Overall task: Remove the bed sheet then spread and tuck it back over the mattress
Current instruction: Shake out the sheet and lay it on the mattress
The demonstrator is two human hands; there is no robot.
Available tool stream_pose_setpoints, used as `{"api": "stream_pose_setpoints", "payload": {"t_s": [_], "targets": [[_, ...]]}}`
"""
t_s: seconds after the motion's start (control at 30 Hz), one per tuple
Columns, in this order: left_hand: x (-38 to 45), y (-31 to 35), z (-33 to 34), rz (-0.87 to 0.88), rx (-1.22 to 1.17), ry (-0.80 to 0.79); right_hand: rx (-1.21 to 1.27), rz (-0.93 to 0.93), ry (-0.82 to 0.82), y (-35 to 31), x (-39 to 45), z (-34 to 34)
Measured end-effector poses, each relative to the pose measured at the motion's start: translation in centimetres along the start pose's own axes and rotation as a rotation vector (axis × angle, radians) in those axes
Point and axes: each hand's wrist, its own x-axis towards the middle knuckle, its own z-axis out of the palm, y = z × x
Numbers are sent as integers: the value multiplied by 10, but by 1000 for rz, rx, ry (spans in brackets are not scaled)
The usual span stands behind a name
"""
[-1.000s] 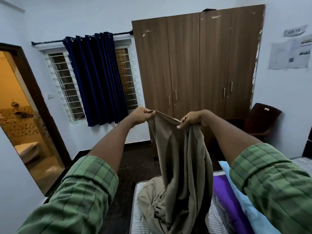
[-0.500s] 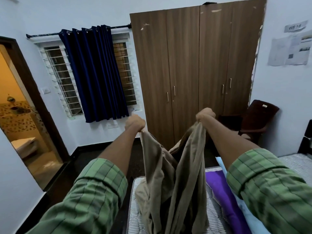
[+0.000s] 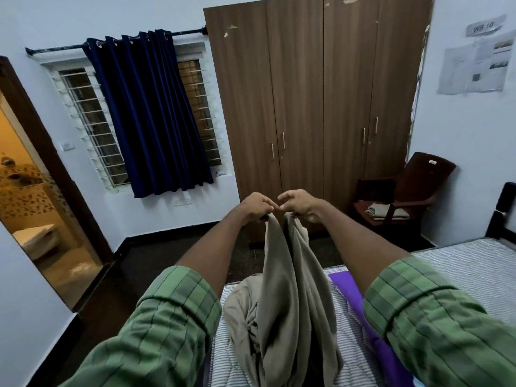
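Above the foot end of the striped mattress (image 3: 460, 263), the beige bed sheet (image 3: 290, 303) is held up by both hands, which are nearly touching. One gathered portion is gripped by the left hand (image 3: 255, 206) with its fingers (image 3: 265, 203) curled round the cloth. A second portion is gripped under the right hand (image 3: 300, 203), although its index finger and thumb are seen extended and apart. From both grips the sheet hangs in two long folds, and its lower bulk lies bunched on the mattress between the forearms. A purple cloth (image 3: 351, 291) lies on the mattress just beside the sheet, on the right.

The sheet is judged to be off the mattress, with spreading not yet done. The fabric is assessed as soft, light and limp; no shape will be kept, and twisting is likely while it is gathered. Hold is best taken at a hem or at two corners, well apart, so that the cloth can be opened flat. Whether an edge is currently held cannot be told. Snagging of the purple cloth is noted as a risk.
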Motion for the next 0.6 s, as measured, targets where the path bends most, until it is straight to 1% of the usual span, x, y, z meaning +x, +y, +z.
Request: {"api": "stream_pose_setpoints", "payload": {"t_s": [0.1, 0.17, 0.3, 0.33, 0.43, 0.47, 0.6], "targets": [[1, -1, 13, -23, -32, 23, 78, 15, -45, 2, 0, 13], [3, -5, 19, -41, -71, 10, 161, 45, -63, 4, -1, 18], [1, -12, 19, -55, -86, 27, 314, 82, -100, 8, -8, 21], [0, -14, 19, -46, -58, 41, 343, 80, -103, 10, -11, 22], [0, -20, 19, 12, 184, 152, 389, 79, -75, 15, -15, 27], [0, -22, 21, 34, 217, 176, 392, 83, -58, 17, -15, 29], [1, -36, 31, 175, 227, 167, 440, 151, 14, 23, -12, 35]]}}
